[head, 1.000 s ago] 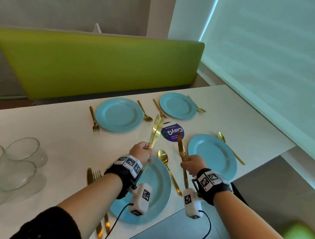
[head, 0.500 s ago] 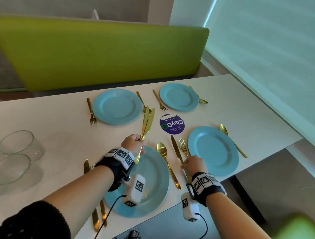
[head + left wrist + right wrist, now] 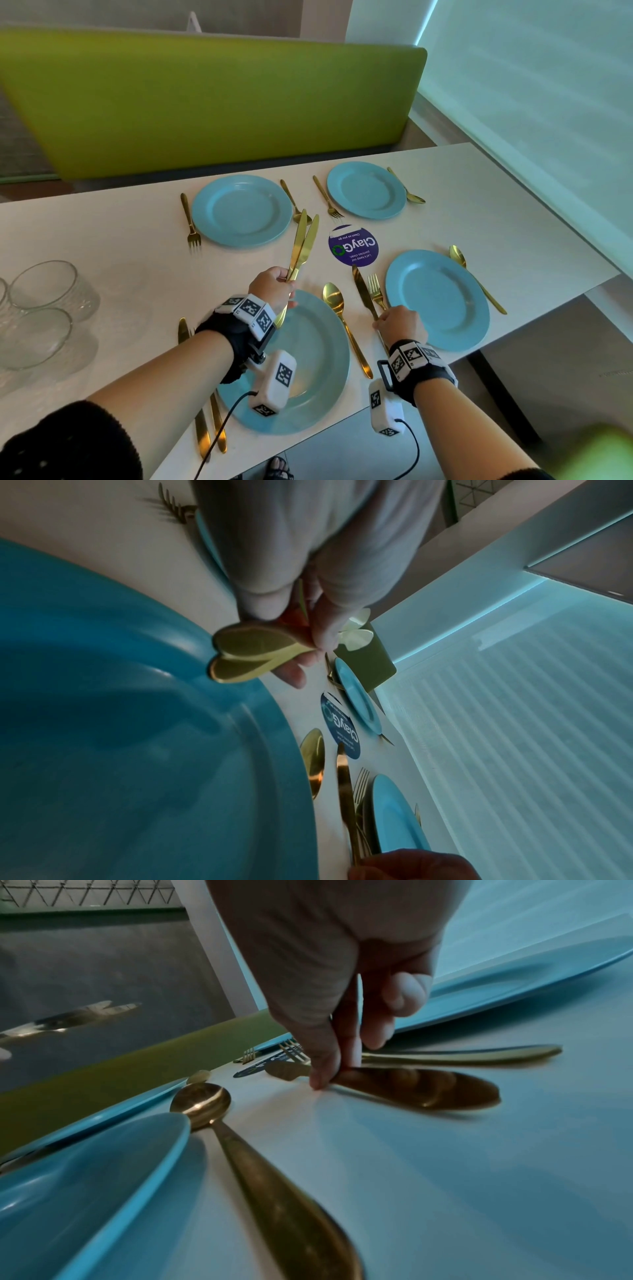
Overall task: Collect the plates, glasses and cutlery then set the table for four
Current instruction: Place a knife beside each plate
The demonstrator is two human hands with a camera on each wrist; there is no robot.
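Note:
Four blue plates lie on the white table. My left hand hovers over the near left plate and grips two gold knives by the handles, blades pointing away; their handle ends show in the left wrist view. My right hand pinches the handle of a third gold knife that lies flat beside a fork, left of the near right plate. In the right wrist view the fingertips touch the table at that knife.
The far plates each have a fork and a spoon. A spoon lies between the near plates. A knife and fork lie left of the near plate. Glasses stand at far left. A purple sticker marks the middle; a green bench stands behind.
My right hand brought its knife down from the air and laid it on the table next to the fork. My left hand still holds the two knives up.

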